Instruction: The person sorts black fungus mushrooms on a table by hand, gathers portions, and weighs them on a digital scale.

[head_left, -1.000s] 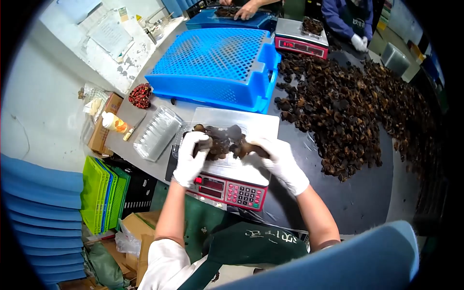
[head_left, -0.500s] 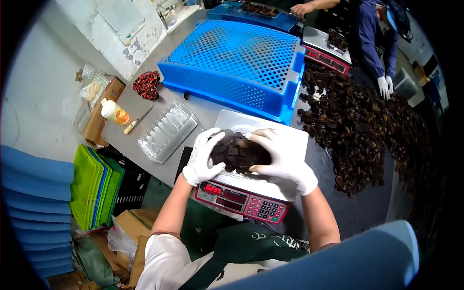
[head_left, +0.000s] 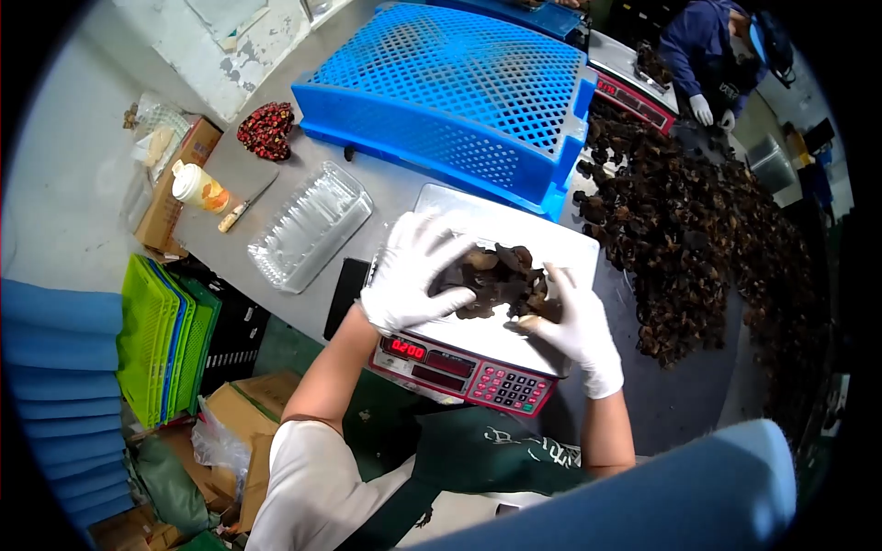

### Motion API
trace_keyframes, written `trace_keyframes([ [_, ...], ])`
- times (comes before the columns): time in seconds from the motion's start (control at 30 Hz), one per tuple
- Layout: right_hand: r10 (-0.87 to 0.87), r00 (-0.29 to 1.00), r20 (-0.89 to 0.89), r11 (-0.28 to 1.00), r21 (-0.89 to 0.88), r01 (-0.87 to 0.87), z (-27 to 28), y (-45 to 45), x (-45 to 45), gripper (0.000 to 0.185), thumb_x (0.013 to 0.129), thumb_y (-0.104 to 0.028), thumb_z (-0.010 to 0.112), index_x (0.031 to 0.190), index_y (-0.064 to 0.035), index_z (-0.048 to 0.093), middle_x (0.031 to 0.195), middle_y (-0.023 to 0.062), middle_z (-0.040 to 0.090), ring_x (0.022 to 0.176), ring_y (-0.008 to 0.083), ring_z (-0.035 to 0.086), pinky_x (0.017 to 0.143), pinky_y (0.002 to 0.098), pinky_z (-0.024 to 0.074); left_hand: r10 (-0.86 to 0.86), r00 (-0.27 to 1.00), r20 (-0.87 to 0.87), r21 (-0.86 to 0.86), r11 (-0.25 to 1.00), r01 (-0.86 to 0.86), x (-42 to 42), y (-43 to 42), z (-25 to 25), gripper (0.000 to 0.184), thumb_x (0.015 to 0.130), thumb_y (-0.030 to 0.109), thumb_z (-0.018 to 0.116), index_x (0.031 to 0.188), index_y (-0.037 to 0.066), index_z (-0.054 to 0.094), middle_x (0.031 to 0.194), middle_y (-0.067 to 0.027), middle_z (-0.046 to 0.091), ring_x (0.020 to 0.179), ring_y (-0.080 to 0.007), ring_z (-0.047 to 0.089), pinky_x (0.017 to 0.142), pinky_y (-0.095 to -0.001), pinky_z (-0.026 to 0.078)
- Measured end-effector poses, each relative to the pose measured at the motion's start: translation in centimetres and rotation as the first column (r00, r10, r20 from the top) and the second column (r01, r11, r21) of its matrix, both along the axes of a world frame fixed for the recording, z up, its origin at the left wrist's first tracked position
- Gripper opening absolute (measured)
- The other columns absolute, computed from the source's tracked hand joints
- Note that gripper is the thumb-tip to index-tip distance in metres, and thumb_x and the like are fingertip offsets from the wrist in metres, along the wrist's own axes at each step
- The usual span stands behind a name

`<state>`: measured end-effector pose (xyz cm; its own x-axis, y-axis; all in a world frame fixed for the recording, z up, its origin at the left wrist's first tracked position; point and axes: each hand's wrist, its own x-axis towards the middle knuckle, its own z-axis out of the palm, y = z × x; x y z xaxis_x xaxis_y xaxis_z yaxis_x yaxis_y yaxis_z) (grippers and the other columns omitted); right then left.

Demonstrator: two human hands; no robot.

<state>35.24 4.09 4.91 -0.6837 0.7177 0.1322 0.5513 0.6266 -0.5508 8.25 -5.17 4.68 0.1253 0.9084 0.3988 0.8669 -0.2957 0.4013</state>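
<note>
A pile of dark wood ear mushrooms (head_left: 501, 280) lies on the pale plate of a digital scale (head_left: 459, 372), whose red display reads about 0.200. My left hand (head_left: 418, 275), in a white glove, is spread flat over the pile's left side, fingers apart. At the right edge of the pile is my gloved right hand (head_left: 579, 331), its thumb and fingers apart on either side of a few pieces. Whether its fingertips press on them I cannot tell. A clear plastic tray (head_left: 312, 225) lies left of the scale.
An upturned blue crate (head_left: 441, 83) stands behind the scale. Loose mushrooms (head_left: 689, 248) cover the right side. A co-worker (head_left: 707, 55) handles them near a second scale (head_left: 634, 96). At left are a paper cup (head_left: 200, 188), a knife (head_left: 246, 202) and a red heart-shaped object (head_left: 266, 130).
My left hand has opened out over the pile, and my right hand has shifted right. The mushrooms look more spread. The display has dropped from 0.285 to about 0.200. The camera view has shifted slightly.
</note>
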Motion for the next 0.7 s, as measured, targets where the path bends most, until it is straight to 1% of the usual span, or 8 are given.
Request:
trace_keyframes([
  [0.1,-0.021,0.998,0.055,0.988,-0.148,0.029,0.3,-0.6,-0.6,0.054,0.077,-0.031,0.079,0.123,-0.0105,0.060,0.103,0.0098,0.066,0.095,0.0285,0.065,0.078,0.0392,0.0527,-0.032,0.992,-0.123,-0.030,0.999,0.028,3.5,1.0,-0.4,0.069,0.076,0.053,0.071,0.135,0.021,0.057,0.142,-0.0104,0.048,0.133,-0.0408,0.037,0.111,-0.0614,0.024],
  [0.13,-0.017,0.999,0.048,0.998,-0.055,0.019,-0.4,-0.6,-0.3,0.042,0.079,-0.025,0.078,0.116,-0.0111,0.063,0.095,0.0085,0.067,0.084,0.0268,0.067,0.075,0.0367,0.0534,-0.039,0.986,-0.162,0.016,0.999,0.042,3.9,1.3,-1.0,0.066,0.077,0.051,0.070,0.135,0.020,0.057,0.142,-0.0100,0.049,0.130,-0.0382,0.040,0.112,-0.0585,0.025],
  [0.23,-0.081,0.997,0.014,0.968,-0.239,0.082,-0.4,-0.8,0.5,0.030,0.081,-0.016,0.074,0.109,-0.0071,0.066,0.085,0.0075,0.068,0.073,0.0216,0.066,0.070,0.0320,0.0534,-0.088,0.977,-0.195,-0.001,0.996,0.090,4.0,1.7,-2.1,0.064,0.079,0.050,0.070,0.133,0.019,0.058,0.141,-0.0094,0.051,0.125,-0.0348,0.046,0.112,-0.0557,0.027],
  [0.33,-0.237,0.948,-0.212,0.882,-0.457,0.118,-0.6,-0.3,2.1,0.019,0.082,-0.006,0.069,0.100,-0.0025,0.069,0.082,0.0067,0.068,0.075,0.0128,0.066,0.071,0.0262,0.0523,-0.072,0.981,-0.177,0.013,0.997,0.076,3.9,1.5,-2.2,0.062,0.080,0.050,0.069,0.132,0.018,0.058,0.138,-0.0097,0.053,0.118,-0.0326,0.051,0.110,-0.0536,0.030],
  [0.4,-0.253,0.918,-0.304,0.937,-0.314,0.154,-1.0,-0.1,2.4,0.020,0.081,-0.006,0.069,0.101,-0.0028,0.068,0.087,0.0080,0.068,0.079,0.0141,0.066,0.072,0.0266,0.0524,-0.077,0.984,-0.160,-0.008,0.997,0.077,3.8,1.4,-2.3,0.063,0.078,0.049,0.070,0.132,0.017,0.058,0.138,-0.0104,0.053,0.117,-0.0324,0.051,0.108,-0.0533,0.031],
  [0.47,-0.094,0.943,-0.319,0.992,-0.110,0.062,-0.6,-0.1,1.6,0.022,0.077,-0.006,0.070,0.099,-0.0040,0.066,0.098,0.0104,0.068,0.077,0.0209,0.067,0.072,0.0311,0.0541,-0.080,0.981,-0.176,-0.017,0.997,0.078,3.9,1.3,-2.3,0.065,0.078,0.049,0.070,0.133,0.017,0.058,0.139,-0.0102,0.052,0.119,-0.0321,0.050,0.108,-0.0526,0.031],
  [0.57,0.078,0.991,-0.109,0.991,0.117,-0.065,0.0,-1.4,-0.7,0.027,0.072,-0.010,0.072,0.098,-0.0069,0.065,0.122,0.0153,0.062,0.104,0.0343,0.061,0.089,0.0428,0.0503,-0.077,0.986,-0.150,-0.025,0.997,0.074,4.1,1.5,-1.9,0.069,0.076,0.049,0.072,0.134,0.017,0.056,0.139,-0.0103,0.052,0.119,-0.0315,0.050,0.107,-0.0514,0.031],
  [0.7,0.175,0.984,-0.027,0.969,0.181,-0.167,-2.4,-1.8,-3.2,0.023,0.074,-0.003,0.071,0.096,-0.0069,0.064,0.115,0.0133,0.062,0.106,0.0322,0.060,0.091,0.0397,0.0488,-0.081,0.987,-0.142,-0.011,0.997,0.081,3.9,1.3,-2.0,0.066,0.075,0.048,0.073,0.131,0.018,0.058,0.137,-0.0102,0.053,0.118,-0.0310,0.051,0.106,-0.0504,0.032],
])
